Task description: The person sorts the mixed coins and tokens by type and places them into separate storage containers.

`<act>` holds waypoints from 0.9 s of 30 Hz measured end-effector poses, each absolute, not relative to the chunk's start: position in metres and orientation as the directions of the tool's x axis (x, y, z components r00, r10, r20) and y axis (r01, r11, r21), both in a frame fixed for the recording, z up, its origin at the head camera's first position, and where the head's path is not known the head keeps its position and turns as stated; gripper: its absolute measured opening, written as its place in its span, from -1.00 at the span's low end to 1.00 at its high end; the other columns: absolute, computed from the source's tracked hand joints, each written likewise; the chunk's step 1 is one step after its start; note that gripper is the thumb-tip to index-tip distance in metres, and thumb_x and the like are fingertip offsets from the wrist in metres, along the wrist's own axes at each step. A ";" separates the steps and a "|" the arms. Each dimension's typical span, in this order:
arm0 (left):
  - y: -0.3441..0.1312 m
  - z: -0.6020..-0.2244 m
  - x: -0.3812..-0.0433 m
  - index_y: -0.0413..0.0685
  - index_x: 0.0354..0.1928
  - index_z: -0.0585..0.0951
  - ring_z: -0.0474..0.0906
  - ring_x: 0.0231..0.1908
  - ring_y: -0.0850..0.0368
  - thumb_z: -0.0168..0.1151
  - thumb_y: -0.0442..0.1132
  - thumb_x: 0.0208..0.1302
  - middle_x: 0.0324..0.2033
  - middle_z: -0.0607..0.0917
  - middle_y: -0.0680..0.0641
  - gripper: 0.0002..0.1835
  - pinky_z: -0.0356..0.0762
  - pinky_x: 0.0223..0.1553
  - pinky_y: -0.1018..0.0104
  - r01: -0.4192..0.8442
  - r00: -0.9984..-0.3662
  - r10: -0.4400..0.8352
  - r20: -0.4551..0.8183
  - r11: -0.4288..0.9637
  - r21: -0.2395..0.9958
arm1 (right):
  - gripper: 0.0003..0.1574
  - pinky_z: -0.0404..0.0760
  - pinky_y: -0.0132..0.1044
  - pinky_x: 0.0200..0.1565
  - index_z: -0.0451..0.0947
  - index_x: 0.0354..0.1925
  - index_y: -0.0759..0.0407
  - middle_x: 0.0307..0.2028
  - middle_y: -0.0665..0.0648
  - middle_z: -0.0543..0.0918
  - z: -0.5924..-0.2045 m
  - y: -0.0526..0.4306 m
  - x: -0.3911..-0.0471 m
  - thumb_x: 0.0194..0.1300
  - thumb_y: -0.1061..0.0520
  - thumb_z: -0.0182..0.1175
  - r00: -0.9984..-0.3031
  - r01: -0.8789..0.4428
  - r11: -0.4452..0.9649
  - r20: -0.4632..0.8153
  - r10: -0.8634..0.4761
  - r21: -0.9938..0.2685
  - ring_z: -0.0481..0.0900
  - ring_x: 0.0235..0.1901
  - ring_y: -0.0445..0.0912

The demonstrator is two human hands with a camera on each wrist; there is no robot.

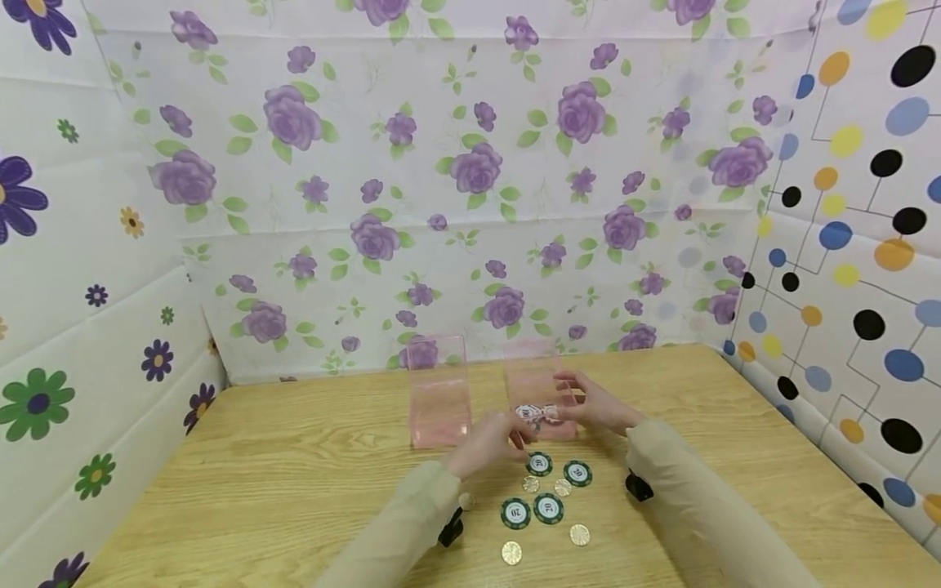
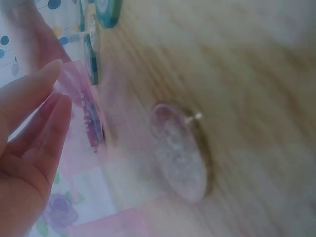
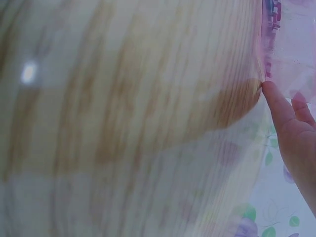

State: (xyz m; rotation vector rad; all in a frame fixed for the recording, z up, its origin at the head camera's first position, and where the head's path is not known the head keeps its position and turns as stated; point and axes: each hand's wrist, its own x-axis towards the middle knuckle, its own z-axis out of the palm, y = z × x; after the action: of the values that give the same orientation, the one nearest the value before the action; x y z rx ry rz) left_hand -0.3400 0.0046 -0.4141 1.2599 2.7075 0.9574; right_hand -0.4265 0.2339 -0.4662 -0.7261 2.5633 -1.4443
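Note:
On the wooden table lie two pink see-through boxes with raised lids, a left box [image 1: 439,404] and a right box [image 1: 547,377]. Inside the right one are white patterned poker chips [image 1: 531,412]. My right hand [image 1: 599,406] is at that box's right side; in the right wrist view, a fingertip [image 3: 267,86] meets its edge. My left hand [image 1: 487,443] hovers at the right box's front left corner, fingers loosely bent with nothing between them. Just below it lies a green-rimmed poker chip [image 1: 539,464]. In the left wrist view, a round coin [image 2: 178,153] shows up close.
Green-rimmed chips marked 20 [image 1: 548,508] and several gold coins [image 1: 580,535] are spread in front of the boxes, between my forearms. A purple-flowered cloth [image 1: 470,171] hangs behind the table. A dotted cloth [image 1: 867,269] borders it on the right.

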 end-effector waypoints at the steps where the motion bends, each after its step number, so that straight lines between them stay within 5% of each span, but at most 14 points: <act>1: 0.005 -0.415 -0.340 -0.02 -0.43 0.48 0.36 -0.57 0.31 0.20 -0.26 -0.38 -0.54 0.46 0.09 -0.71 0.26 -0.61 0.60 0.694 -0.675 0.698 0.237 0.493 0.525 | -0.17 0.17 -0.19 -0.23 -0.08 -0.02 -0.05 -0.12 -0.03 0.11 -0.466 0.234 -0.426 -0.27 -0.04 0.10 -0.878 -0.351 0.427 0.135 -0.459 -0.833 0.09 -0.14 -0.10; 27: 0.020 -0.425 -0.337 0.00 -0.74 0.39 0.16 -0.77 0.34 0.20 -0.10 -0.42 -0.82 0.33 0.11 -0.79 0.13 -0.78 0.54 0.740 -0.648 0.740 0.178 0.557 0.378 | -0.18 0.18 -0.23 -0.23 -0.08 -0.01 -0.04 -0.11 0.02 0.09 -0.465 0.233 -0.425 -0.25 0.00 0.11 -0.868 -0.370 0.397 0.160 -0.471 -0.840 0.07 -0.13 -0.04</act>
State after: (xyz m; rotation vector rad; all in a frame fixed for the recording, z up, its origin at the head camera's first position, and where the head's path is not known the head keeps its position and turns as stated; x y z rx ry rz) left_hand -0.3372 0.0201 -0.4254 1.3172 2.7707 0.6713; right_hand -0.4248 0.2335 -0.4653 -0.7664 2.5382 -1.4840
